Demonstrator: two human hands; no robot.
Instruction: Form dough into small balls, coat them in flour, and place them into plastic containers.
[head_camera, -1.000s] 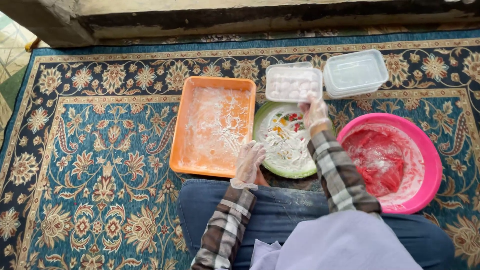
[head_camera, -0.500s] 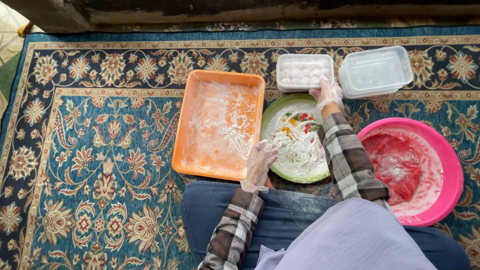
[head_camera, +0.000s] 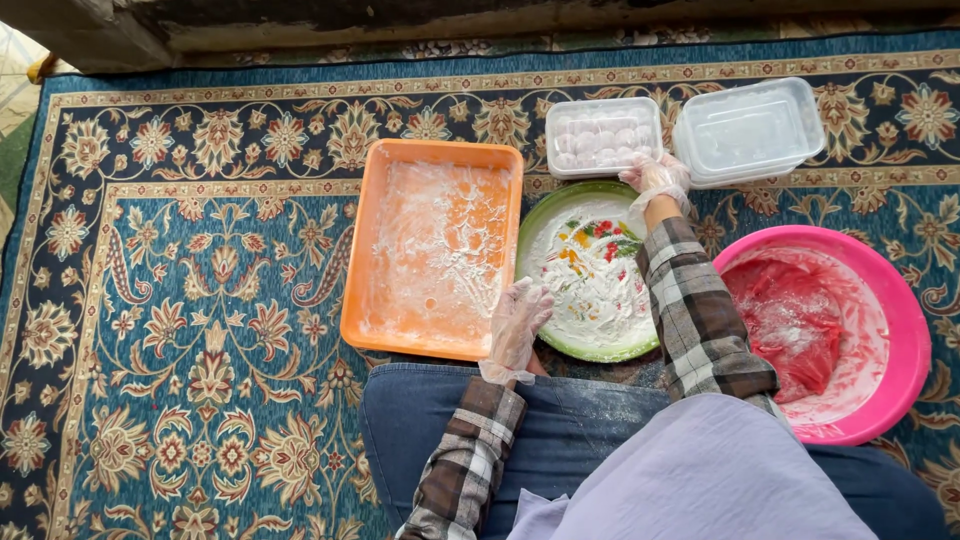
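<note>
Head view, looking straight down on a patterned blue carpet (head_camera: 200, 330): we list first our right hand (head_camera: 655, 178), gloved in thin clear plastic, at upper centre-right of the frame, its fingers curled loosely at the near edge of a clear container (head_camera: 603, 136) filled with pale pink round pieces; whether a piece is pinched in them we cannot tell. Our left hand (head_camera: 518, 325), also gloved, lies lower centre with fingers nearly straight and together, holding nothing, at the gap between the orange tray (head_camera: 432, 250) and the green-rimmed plate (head_camera: 590, 270). The tray, centre-left, is dusted with white flour; the plate beside it, floured too, shows a floral print. An empty clear container with lid (head_camera: 748, 130) sits upper right, just beside the filled one. A pink basin (head_camera: 905, 330) with red dough inside fills the right edge. To do this well, in our judgement, we set pieces into free spots without squashing neighbours, keep the gloves floured against sticking, and steady the plate with the idle hand
</note>
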